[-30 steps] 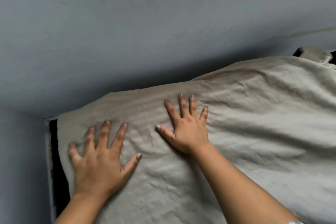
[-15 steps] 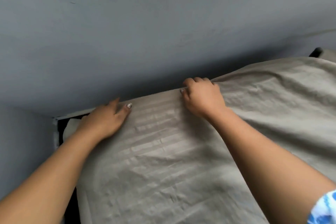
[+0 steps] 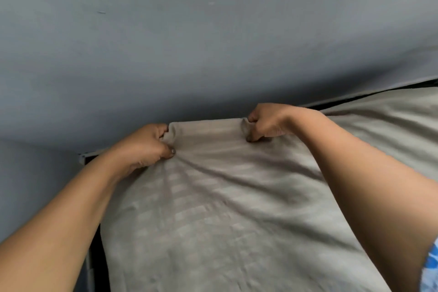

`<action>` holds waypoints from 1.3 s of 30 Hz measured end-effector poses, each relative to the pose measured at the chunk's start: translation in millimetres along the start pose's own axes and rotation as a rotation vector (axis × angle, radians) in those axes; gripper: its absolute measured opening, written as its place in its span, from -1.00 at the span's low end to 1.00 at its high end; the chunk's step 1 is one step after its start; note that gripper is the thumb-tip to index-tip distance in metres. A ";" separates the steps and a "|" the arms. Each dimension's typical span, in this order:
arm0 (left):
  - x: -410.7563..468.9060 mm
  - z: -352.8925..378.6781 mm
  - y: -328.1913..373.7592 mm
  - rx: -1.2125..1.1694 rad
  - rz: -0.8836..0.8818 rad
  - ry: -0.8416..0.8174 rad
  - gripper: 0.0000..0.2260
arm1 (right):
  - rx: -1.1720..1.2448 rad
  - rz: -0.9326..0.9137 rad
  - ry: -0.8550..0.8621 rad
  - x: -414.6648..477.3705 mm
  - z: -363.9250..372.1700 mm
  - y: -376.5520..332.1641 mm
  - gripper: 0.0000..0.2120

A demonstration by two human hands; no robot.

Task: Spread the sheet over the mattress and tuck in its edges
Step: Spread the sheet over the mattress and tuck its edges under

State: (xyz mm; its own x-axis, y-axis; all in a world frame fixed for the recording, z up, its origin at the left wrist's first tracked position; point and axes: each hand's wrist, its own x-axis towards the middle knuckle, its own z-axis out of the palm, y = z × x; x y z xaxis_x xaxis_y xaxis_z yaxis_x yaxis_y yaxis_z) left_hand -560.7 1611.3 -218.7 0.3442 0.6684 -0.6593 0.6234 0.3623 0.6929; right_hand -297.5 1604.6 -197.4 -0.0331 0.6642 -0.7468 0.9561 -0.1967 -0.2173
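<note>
a plain grey-blue wall (image 3: 213,31) fills the upper half. a dark gap (image 3: 96,259) runs down the lower left. a blue-and-white sleeve (image 3: 431,268) shows at lower right.

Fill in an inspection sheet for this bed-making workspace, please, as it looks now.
Surface: hidden under the sheet, which is beige, striped and creased.
Job's things: the sheet's far edge is bunched up between the hands, on the wall side.
Clutter: nothing seen.
Grippers: left hand and right hand each grip the sheet's far edge, fingers curled.
Cables: nothing seen.
Surroundings: grey wall close behind; dark gap between sheet and wall at right; blue patterned sleeve at lower right.
</note>
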 end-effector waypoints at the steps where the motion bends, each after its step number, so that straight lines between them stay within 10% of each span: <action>1: 1.0 2.0 2.9 0.027 0.027 0.008 -0.73 | -0.037 -0.022 0.005 -3.0 -2.6 -0.8 -0.80; 10: -21.0 -16.9 20.6 -0.295 -0.240 -0.108 -0.80 | -0.151 -0.123 0.118 -15.2 -12.8 -12.0 -0.77; 18: -23.4 -31.8 37.7 0.176 0.011 0.216 -0.58 | 0.079 -0.107 0.080 -33.2 -46.2 -22.7 -0.70; 24: -29.7 -44.2 39.1 0.883 0.304 0.628 -0.48 | -0.336 -0.191 1.085 -30.7 -33.5 -39.9 -0.77; 28: -37.8 -5.1 -4.3 0.884 -0.076 0.318 -0.39 | -0.532 -0.020 0.825 -18.7 -5.0 -47.0 -0.55; 34: -78.2 54.6 -33.0 0.812 0.224 0.440 -0.48 | -0.527 0.015 0.648 -34.7 36.9 -19.0 -0.72; 39: -88.2 57.3 -56.4 0.954 0.065 0.390 -0.34 | -0.293 0.291 0.627 -64.2 84.2 33.8 -0.63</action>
State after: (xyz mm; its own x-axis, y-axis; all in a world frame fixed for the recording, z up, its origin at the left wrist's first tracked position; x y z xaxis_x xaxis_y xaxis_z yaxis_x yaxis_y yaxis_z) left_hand -585.9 1494.7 -216.4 0.2516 0.8940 -0.3707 0.9678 -0.2342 0.0921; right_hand -287.6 1494.7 -209.7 0.3210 0.9183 -0.2316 0.9422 -0.2850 0.1760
